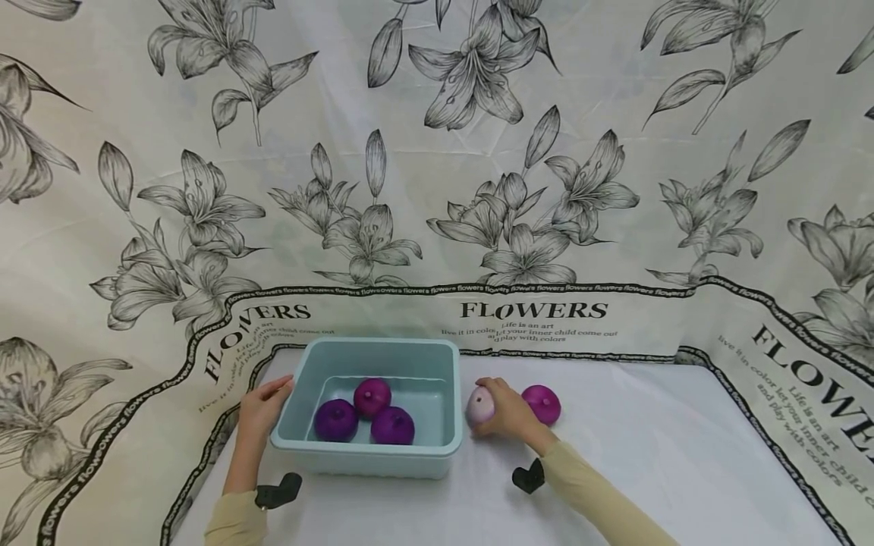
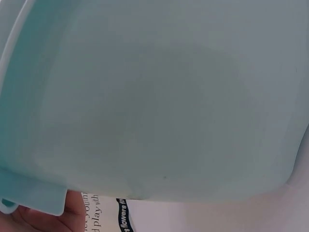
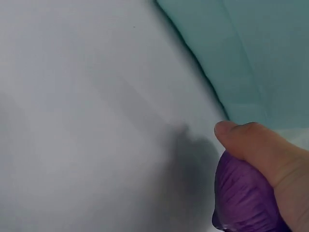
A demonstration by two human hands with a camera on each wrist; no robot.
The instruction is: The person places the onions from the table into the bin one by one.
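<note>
A pale blue plastic tub (image 1: 369, 461) stands on the white table, with several purple onions (image 1: 392, 426) inside it. My left hand (image 1: 262, 402) grips the tub's left rim; in the left wrist view its fingers (image 2: 72, 212) show under the lip beside the tub's wall (image 2: 169, 121). Just right of the tub, my right hand (image 1: 508, 413) holds a red onion (image 1: 480, 406) with its pale end facing the tub. The right wrist view shows the thumb (image 3: 256, 140) over this onion's purple side (image 3: 246, 198). Another magenta onion (image 1: 543, 404) lies behind that hand.
A white cloth (image 1: 642, 440) covers the table. Flower-printed fabric (image 1: 410, 227) hangs behind the table and along both sides, close behind the tub's back rim. Black straps (image 1: 278, 491) sit at the wrists.
</note>
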